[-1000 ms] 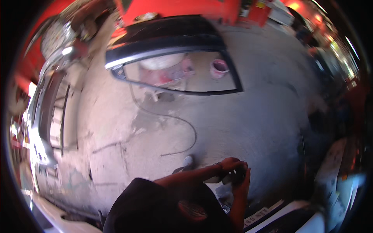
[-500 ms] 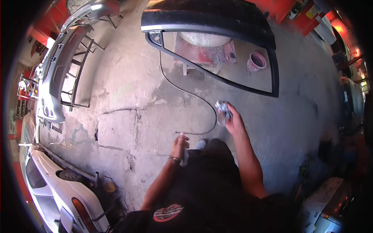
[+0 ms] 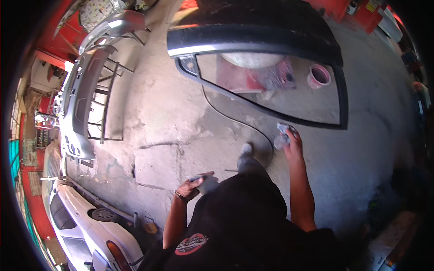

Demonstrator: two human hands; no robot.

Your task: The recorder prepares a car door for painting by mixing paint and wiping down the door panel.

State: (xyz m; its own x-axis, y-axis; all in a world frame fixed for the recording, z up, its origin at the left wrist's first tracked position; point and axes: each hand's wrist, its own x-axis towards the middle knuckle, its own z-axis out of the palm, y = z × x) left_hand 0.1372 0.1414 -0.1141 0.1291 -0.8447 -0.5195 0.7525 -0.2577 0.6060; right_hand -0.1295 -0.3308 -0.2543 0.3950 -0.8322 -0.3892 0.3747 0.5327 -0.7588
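Note:
My left hand (image 3: pixel 190 187), low at the centre-left, holds a flat grey sheet or pad (image 3: pixel 206 183). My right hand (image 3: pixel 293 140), farther forward, grips a small silvery, crumpled-looking object (image 3: pixel 283 128) with something pale hanging below it; I cannot make out what it is. A black car door (image 3: pixel 253 38) with an open window frame lies raised ahead of me. Through the frame show a red-stained board (image 3: pixel 239 77) with a round pale object on it, and a pink bucket (image 3: pixel 319 77). A dark hose (image 3: pixel 235 119) curves along the floor toward my foot (image 3: pixel 246 151).
Grey bumpers (image 3: pixel 77 122) rest on metal stands (image 3: pixel 108 104) at left. A white car (image 3: pixel 81 221) stands at lower left beside a pipe on the floor. Red panels or machines (image 3: pixel 366 13) line the back right; dim objects crowd the right edge (image 3: pixel 411 63).
My hands were together a second ago and are now apart, each holding something, the right one raised forward. My view has swung, and my foot has stepped forward toward the door.

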